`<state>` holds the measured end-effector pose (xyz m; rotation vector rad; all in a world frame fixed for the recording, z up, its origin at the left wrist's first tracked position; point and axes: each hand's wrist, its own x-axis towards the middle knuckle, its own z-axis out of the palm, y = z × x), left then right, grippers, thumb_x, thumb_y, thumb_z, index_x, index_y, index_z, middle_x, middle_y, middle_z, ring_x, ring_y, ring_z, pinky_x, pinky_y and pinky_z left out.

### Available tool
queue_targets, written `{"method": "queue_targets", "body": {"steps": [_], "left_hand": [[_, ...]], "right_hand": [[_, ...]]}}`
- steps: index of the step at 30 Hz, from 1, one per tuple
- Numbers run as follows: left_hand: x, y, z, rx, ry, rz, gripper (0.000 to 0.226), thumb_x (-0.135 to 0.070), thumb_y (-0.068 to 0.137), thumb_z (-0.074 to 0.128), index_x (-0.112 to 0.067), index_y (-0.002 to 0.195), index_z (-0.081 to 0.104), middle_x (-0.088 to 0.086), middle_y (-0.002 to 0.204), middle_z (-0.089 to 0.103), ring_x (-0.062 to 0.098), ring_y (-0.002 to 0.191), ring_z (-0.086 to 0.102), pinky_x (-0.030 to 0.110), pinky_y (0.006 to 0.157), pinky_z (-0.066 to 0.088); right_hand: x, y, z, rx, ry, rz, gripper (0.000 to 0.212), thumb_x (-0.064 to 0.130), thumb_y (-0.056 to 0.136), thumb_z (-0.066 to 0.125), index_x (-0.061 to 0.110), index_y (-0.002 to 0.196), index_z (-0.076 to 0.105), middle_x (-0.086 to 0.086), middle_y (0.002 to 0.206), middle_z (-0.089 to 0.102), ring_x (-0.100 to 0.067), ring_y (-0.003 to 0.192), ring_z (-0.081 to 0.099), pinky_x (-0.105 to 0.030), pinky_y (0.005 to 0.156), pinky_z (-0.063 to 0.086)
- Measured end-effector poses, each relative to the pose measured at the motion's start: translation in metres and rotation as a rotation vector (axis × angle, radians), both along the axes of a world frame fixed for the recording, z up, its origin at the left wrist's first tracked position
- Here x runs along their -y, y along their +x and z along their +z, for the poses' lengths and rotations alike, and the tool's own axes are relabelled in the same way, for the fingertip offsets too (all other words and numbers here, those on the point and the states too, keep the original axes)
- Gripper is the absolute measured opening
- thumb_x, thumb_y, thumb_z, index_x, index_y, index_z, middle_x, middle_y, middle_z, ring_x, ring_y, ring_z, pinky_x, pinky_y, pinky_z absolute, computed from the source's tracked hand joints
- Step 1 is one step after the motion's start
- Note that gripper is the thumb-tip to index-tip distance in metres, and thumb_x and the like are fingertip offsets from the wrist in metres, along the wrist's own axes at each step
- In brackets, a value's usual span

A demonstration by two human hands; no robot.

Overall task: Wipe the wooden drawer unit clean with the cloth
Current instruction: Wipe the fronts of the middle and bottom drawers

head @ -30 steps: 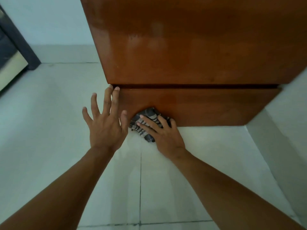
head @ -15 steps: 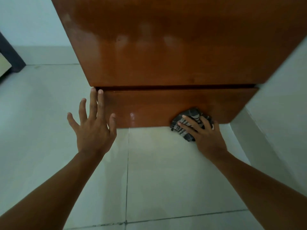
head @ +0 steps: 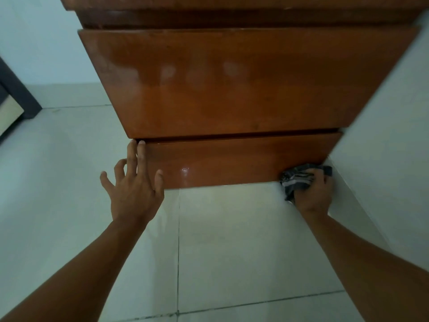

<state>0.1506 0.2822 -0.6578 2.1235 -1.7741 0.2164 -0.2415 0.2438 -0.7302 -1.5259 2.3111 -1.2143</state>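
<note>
1. Gripping the cloth in the right hand, fingers curled round the bunched striped fabric. Pressing it to the bottom drawer front at its lower right corner, near 4 o'clock in view, hard up against the wall.
2. Bracing with the left hand at 8 o'clock: spread flat and holding nothing, two long fingertips touching the left end of that same front, just under the gap.
3. Judging progress: seemingly at the far right end of a pass along the lowest front. Reading the wet-looking glint low on that panel, toward 6 o'clock, as a sign of ground already covered. Probably still to do: the large drawer above and the fronts higher up. No way of telling from here about any wiping there.
4. Looking at the wooden drawer unit: filling 12 o'clock, glossy reddish-brown, marked with pale cloudy smudges across the large front. Standing on pale floor tiles, tight to the wall at 3 o'clock.
</note>
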Motion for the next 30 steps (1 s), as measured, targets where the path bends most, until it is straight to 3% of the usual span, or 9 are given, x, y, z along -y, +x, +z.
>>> {"method": "queue_targets", "body": {"steps": [3, 6, 10, 15, 20, 23, 26, 30], "left_hand": [[-0.003, -0.001, 0.006, 0.001, 0.03, 0.001, 0.075, -0.054, 0.099, 0.031, -0.018, 0.163, 0.014, 0.003, 0.17, 0.014, 0.042, 0.136, 0.044, 0.073, 0.107, 0.029], [-0.004, -0.003, 0.012, 0.009, 0.054, 0.002, 0.077, -0.054, 0.097, 0.033, -0.017, 0.162, 0.016, 0.005, 0.17, 0.017, 0.043, 0.133, 0.047, 0.073, 0.104, 0.032], [-0.002, -0.002, 0.014, 0.027, 0.072, 0.017, 0.074, -0.052, 0.1, 0.034, -0.017, 0.162, 0.016, 0.006, 0.169, 0.017, 0.043, 0.131, 0.049, 0.072, 0.104, 0.034], [-0.003, 0.002, 0.007, 0.056, 0.048, 0.003, 0.08, -0.048, 0.098, 0.049, -0.018, 0.163, 0.013, 0.004, 0.17, 0.015, 0.043, 0.127, 0.051, 0.071, 0.101, 0.037], [-0.002, 0.003, 0.005, 0.062, 0.044, 0.011, 0.08, -0.049, 0.098, 0.047, -0.019, 0.163, 0.012, 0.005, 0.171, 0.013, 0.044, 0.123, 0.054, 0.07, 0.1, 0.039], [0.0, -0.002, 0.003, 0.036, 0.031, 0.016, 0.08, -0.049, 0.099, 0.047, -0.018, 0.163, 0.012, 0.006, 0.171, 0.012, 0.044, 0.121, 0.055, 0.069, 0.1, 0.04], [0.0, -0.005, 0.002, 0.021, 0.032, 0.028, 0.08, -0.049, 0.098, 0.047, -0.017, 0.163, 0.013, 0.007, 0.171, 0.012, 0.044, 0.118, 0.056, 0.067, 0.098, 0.041], [-0.002, -0.004, 0.005, 0.027, 0.049, 0.019, 0.081, -0.051, 0.098, 0.047, -0.017, 0.163, 0.012, 0.006, 0.171, 0.013, 0.044, 0.116, 0.057, 0.068, 0.097, 0.042]], "right_hand": [[-0.001, 0.024, 0.019, 0.235, -0.153, -0.144, 0.037, -0.001, 0.08, 0.065, 0.001, 0.117, 0.063, -0.029, 0.124, 0.058, -0.039, 0.112, 0.054, -0.042, 0.096, 0.047], [-0.02, 0.064, 0.044, 0.2, -0.323, -0.054, 0.042, -0.004, 0.083, 0.061, 0.002, 0.125, 0.062, -0.027, 0.125, 0.051, -0.028, 0.107, 0.049, -0.026, 0.093, 0.043], [-0.015, 0.119, 0.07, -0.04, -0.353, 0.279, 0.059, -0.005, 0.083, 0.059, 0.012, 0.139, 0.056, -0.023, 0.139, 0.038, -0.035, 0.126, 0.046, -0.04, 0.109, 0.044], [0.0, 0.149, 0.053, -0.22, -0.156, 0.261, 0.081, 0.031, 0.083, 0.074, 0.021, 0.152, 0.033, -0.026, 0.154, 0.028, -0.04, 0.128, 0.039, -0.049, 0.102, 0.047], [0.005, 0.097, 0.034, -0.449, -0.131, 0.278, 0.091, 0.011, 0.084, 0.063, 0.033, 0.16, 0.017, -0.019, 0.159, 0.018, -0.042, 0.12, 0.041, -0.055, 0.098, 0.05], [0.005, 0.05, 0.037, -0.52, -0.1, 0.255, 0.095, 0.009, 0.082, 0.066, 0.033, 0.16, 0.018, -0.021, 0.161, 0.018, -0.045, 0.123, 0.039, -0.058, 0.099, 0.048], [0.006, 0.012, 0.04, -0.523, -0.072, 0.233, 0.092, 0.007, 0.084, 0.066, 0.029, 0.16, 0.02, -0.024, 0.163, 0.015, -0.049, 0.129, 0.039, -0.059, 0.101, 0.046], [0.002, -0.008, 0.041, -0.383, -0.059, 0.133, 0.085, 0.003, 0.089, 0.061, 0.025, 0.16, 0.021, -0.023, 0.165, 0.009, -0.049, 0.143, 0.028, -0.057, 0.111, 0.037]]}}
